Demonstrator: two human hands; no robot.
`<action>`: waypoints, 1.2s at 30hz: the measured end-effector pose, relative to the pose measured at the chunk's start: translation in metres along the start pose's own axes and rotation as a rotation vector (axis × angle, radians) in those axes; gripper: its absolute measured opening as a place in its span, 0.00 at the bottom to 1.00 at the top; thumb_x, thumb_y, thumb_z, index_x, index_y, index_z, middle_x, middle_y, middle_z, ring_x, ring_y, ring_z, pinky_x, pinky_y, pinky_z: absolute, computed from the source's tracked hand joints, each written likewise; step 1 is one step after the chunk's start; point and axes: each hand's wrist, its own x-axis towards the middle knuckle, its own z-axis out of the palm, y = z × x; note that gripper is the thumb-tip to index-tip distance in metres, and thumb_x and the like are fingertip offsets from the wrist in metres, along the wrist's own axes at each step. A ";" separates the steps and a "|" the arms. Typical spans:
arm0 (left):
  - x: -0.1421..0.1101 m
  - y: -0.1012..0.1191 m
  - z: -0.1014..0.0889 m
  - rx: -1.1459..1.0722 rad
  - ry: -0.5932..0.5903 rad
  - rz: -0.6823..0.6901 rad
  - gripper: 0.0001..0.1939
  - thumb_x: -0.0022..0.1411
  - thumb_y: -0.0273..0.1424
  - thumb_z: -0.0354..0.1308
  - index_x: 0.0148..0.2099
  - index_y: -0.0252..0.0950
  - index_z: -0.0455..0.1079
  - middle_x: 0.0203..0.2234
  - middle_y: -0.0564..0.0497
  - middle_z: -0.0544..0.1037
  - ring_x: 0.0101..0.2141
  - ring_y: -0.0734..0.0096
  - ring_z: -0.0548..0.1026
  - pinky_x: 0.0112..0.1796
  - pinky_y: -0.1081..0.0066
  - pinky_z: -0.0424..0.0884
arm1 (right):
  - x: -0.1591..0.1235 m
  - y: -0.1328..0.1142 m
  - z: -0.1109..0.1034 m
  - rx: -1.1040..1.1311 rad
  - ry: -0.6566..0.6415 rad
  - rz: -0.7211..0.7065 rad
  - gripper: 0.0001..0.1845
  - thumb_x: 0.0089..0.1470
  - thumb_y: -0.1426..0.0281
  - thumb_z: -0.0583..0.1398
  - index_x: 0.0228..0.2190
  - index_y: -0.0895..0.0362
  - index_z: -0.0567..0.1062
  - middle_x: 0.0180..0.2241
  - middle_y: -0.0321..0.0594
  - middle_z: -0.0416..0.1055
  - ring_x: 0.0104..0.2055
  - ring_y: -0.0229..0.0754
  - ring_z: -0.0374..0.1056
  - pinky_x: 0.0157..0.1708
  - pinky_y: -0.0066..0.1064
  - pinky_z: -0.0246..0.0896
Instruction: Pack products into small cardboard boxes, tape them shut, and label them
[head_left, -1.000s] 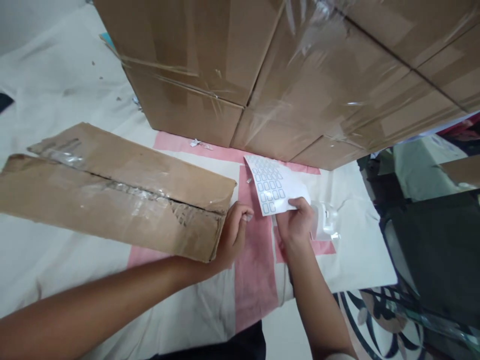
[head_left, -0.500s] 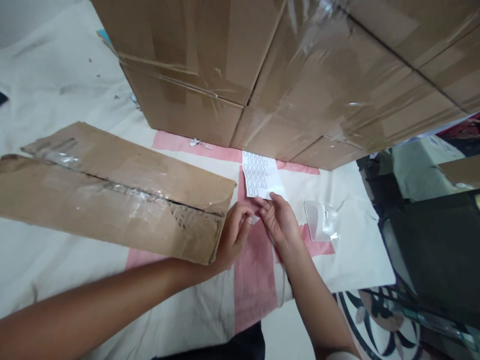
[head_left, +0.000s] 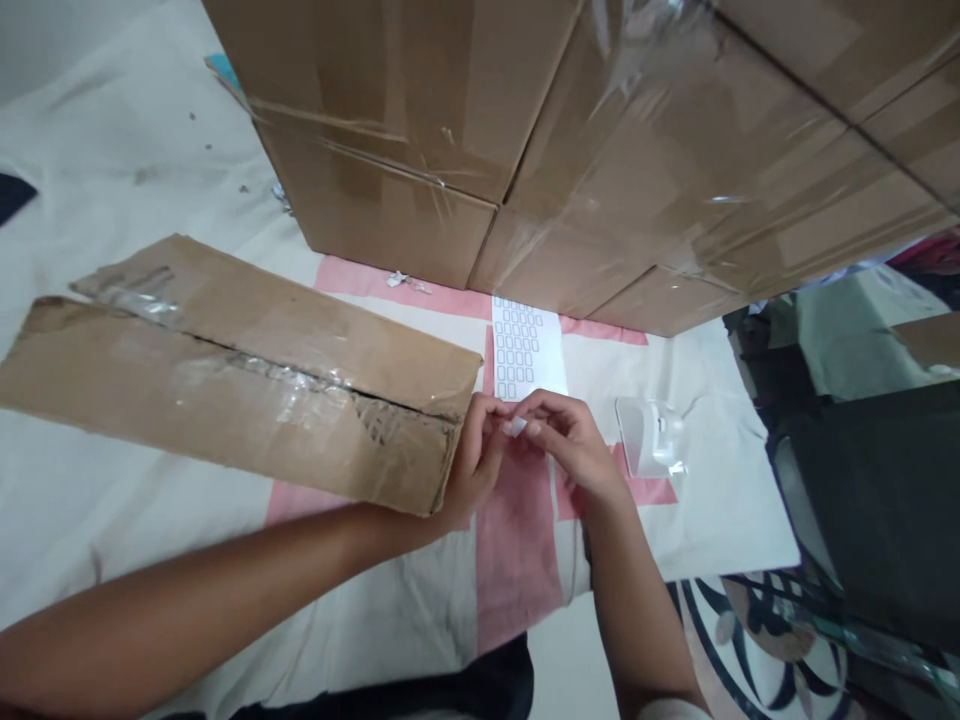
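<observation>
A small white piece (head_left: 516, 427), like a scrap of paper or a sticker, is pinched between the fingertips of both hands. My left hand (head_left: 478, 450) is closed on its left side, close to the end of the flat cardboard box. My right hand (head_left: 574, 435) grips it from the right with thumb and fingers. Just beyond the fingers lies a white sheet (head_left: 531, 350) printed with rows of small rectangles, its far edge against the stacked boxes. The long taped cardboard box (head_left: 247, 390) lies to the left, over part of my left wrist.
Taped cardboard boxes (head_left: 600, 180) form a wall across the back. A clear and white plastic piece (head_left: 651, 438) lies on the right of the white and pink cloth (head_left: 517, 560). Small scraps (head_left: 405, 282) lie by the boxes. A dark object (head_left: 870, 500) stands at far right.
My right hand has turned and closed in, and its fingers now meet my left fingertips at the small white piece. The view has shifted slightly.
</observation>
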 end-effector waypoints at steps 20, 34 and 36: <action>-0.006 0.007 -0.015 -0.011 -0.303 0.327 0.04 0.74 0.32 0.49 0.47 0.39 0.62 0.36 0.51 0.73 0.30 0.74 0.70 0.33 0.71 0.66 | 0.005 0.010 0.015 -0.008 0.232 -0.019 0.12 0.59 0.59 0.66 0.34 0.55 0.74 0.19 0.29 0.69 0.18 0.31 0.61 0.19 0.24 0.55; -0.046 0.046 -0.008 0.212 -0.612 1.003 0.05 0.63 0.30 0.63 0.33 0.41 0.74 0.24 0.58 0.71 0.24 0.76 0.65 0.23 0.68 0.62 | 0.010 0.029 0.057 0.416 -0.092 0.083 0.20 0.59 0.57 0.67 0.48 0.51 0.70 0.37 0.35 0.81 0.21 0.32 0.69 0.18 0.23 0.64; -0.041 0.068 -0.030 0.458 -0.754 1.025 0.03 0.64 0.33 0.63 0.38 0.41 0.78 0.31 0.55 0.76 0.31 0.73 0.70 0.27 0.68 0.67 | 0.010 0.030 0.055 0.438 -0.111 0.090 0.17 0.59 0.58 0.67 0.43 0.54 0.73 0.38 0.38 0.81 0.22 0.32 0.70 0.19 0.24 0.64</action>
